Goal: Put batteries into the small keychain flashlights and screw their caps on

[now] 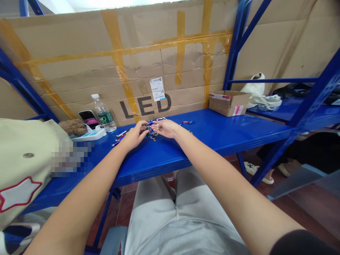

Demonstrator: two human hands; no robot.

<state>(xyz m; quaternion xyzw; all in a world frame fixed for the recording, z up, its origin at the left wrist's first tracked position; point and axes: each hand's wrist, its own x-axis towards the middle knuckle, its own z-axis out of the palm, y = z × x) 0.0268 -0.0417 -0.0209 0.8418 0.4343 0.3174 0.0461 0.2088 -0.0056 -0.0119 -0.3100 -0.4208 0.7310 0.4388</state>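
Note:
My left hand (137,134) is closed in a pinch around a small dark green piece (148,134) above the blue table. Close beside it, my right hand (166,128) has its thumb and fingers drawn together, their tips near the green piece; what they hold, if anything, is too small to tell. Under the hands lie several small round coin-like pieces (153,138). Slim shiny coloured tubes (156,120) lie behind the hands, and more tubes (120,135) are left of my left hand. A thin red and blue item with a clip (187,123) rests to the right.
On the left stand a water bottle (103,114), a phone (89,119), a white power strip (91,135) and a pale bag (29,159). A small open cardboard box (228,102) sits at the right, by a blue rack post (233,46). Large cardboard (148,71) backs the table.

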